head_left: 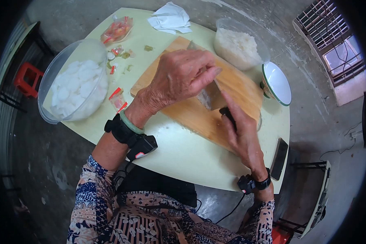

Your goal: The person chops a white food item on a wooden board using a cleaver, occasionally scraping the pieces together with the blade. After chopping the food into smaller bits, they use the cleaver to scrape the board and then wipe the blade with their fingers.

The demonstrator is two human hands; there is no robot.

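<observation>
My right hand point(243, 129) grips the black handle of a knife point(210, 96), whose wide blade is over the wooden cutting board point(179, 114). My left hand point(183, 77) is above the board near the blade, with fingers curled in and the thumb pointing right. Whatever it may hold is hidden behind the fingers. White bits show at the blade, partly covered by my hands. Behind the board stands a clear plastic tub point(239, 46) heaped with white shreds. To the left is a large clear bowl point(99, 95) holding many white round slices.
A white enamel bowl point(277, 83) with a green rim stands tilted at the right. A phone point(279, 158) lies at the table's right edge. A bag with red contents point(117, 30), torn wrappers point(118, 99) and a crumpled white cloth or paper point(171, 18) lie on the table.
</observation>
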